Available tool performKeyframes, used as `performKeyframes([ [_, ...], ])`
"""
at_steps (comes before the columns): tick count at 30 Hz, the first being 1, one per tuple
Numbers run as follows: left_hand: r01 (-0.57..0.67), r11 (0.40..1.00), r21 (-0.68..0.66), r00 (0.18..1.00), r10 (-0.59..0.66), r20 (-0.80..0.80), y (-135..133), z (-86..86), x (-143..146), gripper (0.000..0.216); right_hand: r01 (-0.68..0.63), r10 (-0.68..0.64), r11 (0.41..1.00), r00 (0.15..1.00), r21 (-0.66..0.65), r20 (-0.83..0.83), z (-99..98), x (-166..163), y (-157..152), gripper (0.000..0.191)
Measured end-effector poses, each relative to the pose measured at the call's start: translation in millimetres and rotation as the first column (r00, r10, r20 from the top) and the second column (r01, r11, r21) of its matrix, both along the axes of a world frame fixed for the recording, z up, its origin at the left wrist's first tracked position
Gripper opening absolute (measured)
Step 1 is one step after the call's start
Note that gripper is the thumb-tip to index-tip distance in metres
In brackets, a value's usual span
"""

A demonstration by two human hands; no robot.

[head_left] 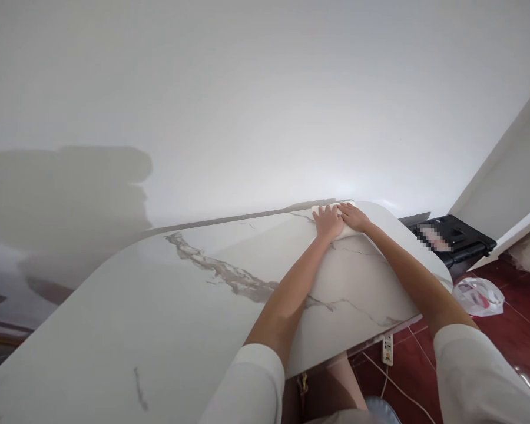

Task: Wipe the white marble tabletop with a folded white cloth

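Both my arms reach across a white table [150, 324] with grey marble veins. Near its far edge, by the wall, a folded white cloth [348, 231] lies flat on the tabletop. My left hand [328, 221] presses down on the cloth with its fingers spread. Beside it, touching or almost touching, my right hand [354, 217] rests on the cloth's right part with fingers stretched out. The palms hide much of the cloth.
A plain white wall [265, 106] runs along the table's far side. Right of the table are a black case [463, 238] and a clear plastic bag [479, 297] on the red tiled floor [525, 312]. Below the near edge hangs or lies a power strip [387, 350] with a cord.
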State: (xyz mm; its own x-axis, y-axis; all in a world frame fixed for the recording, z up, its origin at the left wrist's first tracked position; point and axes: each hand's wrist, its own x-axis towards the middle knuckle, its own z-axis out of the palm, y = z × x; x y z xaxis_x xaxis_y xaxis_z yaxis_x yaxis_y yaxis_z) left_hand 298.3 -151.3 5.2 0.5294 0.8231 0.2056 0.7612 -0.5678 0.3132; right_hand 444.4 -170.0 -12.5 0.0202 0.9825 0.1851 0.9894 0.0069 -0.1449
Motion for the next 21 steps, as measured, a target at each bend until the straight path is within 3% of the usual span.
performKeyframes([
  [9, 0.047, 0.999, 0.005, 0.999, -0.047, -0.021, -59.6, -0.6, -20.3, 0.049, 0.045, -0.044, 0.999, 0.998, 0.012, -0.045, -5.5, -18.0, -64.8, 0.053],
  [21, 0.034, 0.999, -0.018, 0.999, -0.034, -0.026, -123.4, 5.6, -47.3, 0.051, -0.049, 0.050, 0.992, 0.999, 0.117, -0.002, -5.3, -43.6, -125.8, 0.049],
])
